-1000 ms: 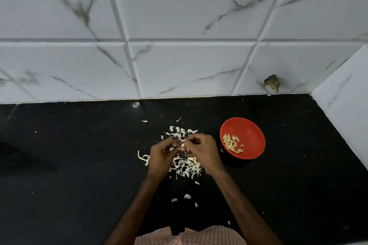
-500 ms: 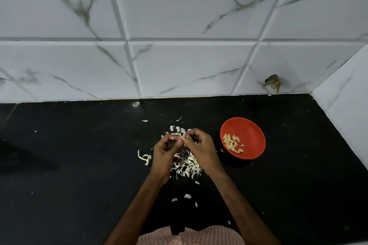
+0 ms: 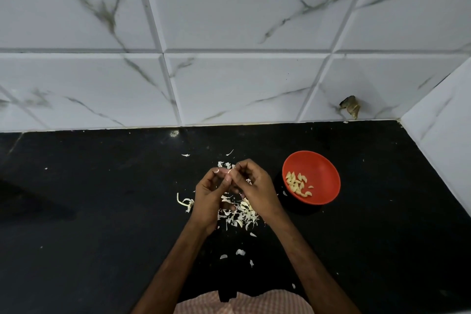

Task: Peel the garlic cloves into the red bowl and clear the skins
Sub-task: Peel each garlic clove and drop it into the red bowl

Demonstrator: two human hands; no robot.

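Peeling step in hand: one garlic clove (image 3: 227, 173), small and mostly hidden, sits pinched between both hands above the desk, at the far edge of the skin heap. Left hand (image 3: 210, 196) has its fingers curled, gripping the clove; right hand (image 3: 254, 186) has its fingers curled in too, nipping at the skin. Loose skins (image 3: 239, 214) lie piled beneath the hands, with strays across the black desk (image 3: 102, 211). Red bowl (image 3: 323, 168) stands right of the right hand, near but apart, holding a cluster of peeled cloves (image 3: 297, 184). Judgement: mid-task. Next move calls for stripping the last skin, then a short reach right to drop the clove in; clearing skins not yet begun.
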